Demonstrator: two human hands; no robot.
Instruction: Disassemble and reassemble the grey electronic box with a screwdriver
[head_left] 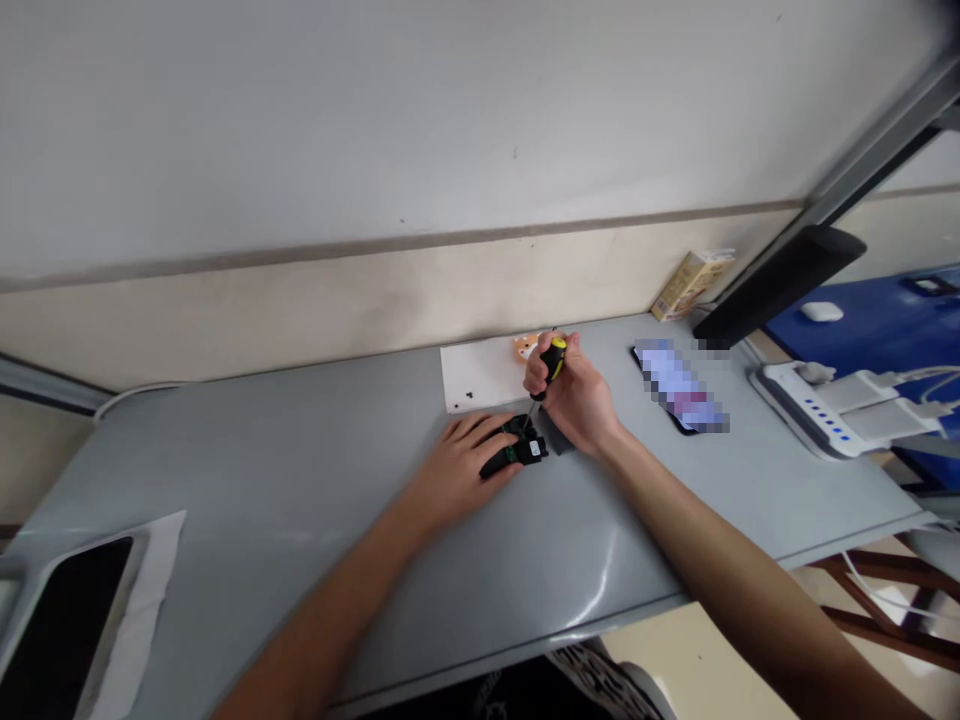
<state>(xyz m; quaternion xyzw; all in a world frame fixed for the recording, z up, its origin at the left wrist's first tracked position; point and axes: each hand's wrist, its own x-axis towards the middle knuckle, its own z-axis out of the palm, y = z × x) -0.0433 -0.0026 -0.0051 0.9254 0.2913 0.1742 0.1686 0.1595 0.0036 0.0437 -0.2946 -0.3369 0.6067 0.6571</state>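
Observation:
My right hand [576,396] is wrapped round a small screwdriver [551,364] with a black and yellow handle, held upright with its tip down on a small black and green device [523,444]. My left hand [459,466] lies on the grey table [300,470], its fingers pressed on the left side of the device and holding it still. Behind the device lies a white paper sheet [480,372] with a few tiny dark screws [469,396] on it.
A phone [680,386] lies right of my hands. Further right sit a white power strip [832,408] with plugged cables and a dark lamp head [780,282]. A small carton [690,282] stands by the wall. A tablet [60,620] on white cloth is at the near left.

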